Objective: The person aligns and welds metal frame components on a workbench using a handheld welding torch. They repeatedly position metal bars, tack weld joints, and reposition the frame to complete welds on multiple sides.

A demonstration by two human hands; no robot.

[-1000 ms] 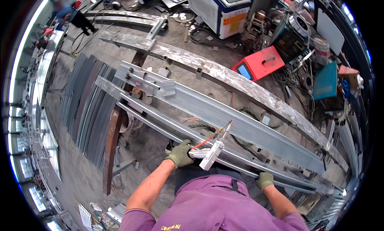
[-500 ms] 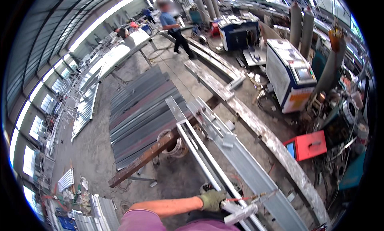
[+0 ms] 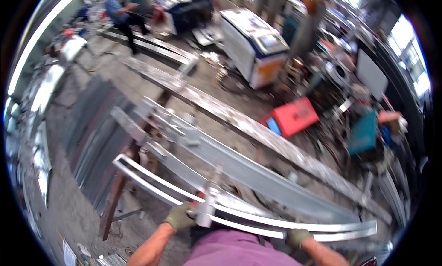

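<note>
A long, pale metal channel (image 3: 168,183), open side up, lies across in front of me; its straight edges look bowed by the lens. My left hand (image 3: 181,216), in a green work glove, is closed on its near edge, right beside a short silver cross-piece (image 3: 210,199) that sits over the channel. Something reddish shows between that hand and the cross-piece, too blurred to name. Farther right, my right hand (image 3: 298,237), gloved alike, grips the same channel near its right end. The fingertips of both hands are partly hidden.
Beyond it run a wide grey metal profile (image 3: 258,171) and a long worn beam (image 3: 221,109). A brown steel support (image 3: 117,197) stands under the left end. Grey sheets (image 3: 99,132) lie behind. A red machine (image 3: 294,116) and white cabinet (image 3: 251,45) stand right; a person (image 3: 120,15) is far left.
My view has swung to the right. The channel now lies crosswise, closer to my body. My right hand has come into sight, gripping its right part; the left remains beside the cross-piece.
</note>
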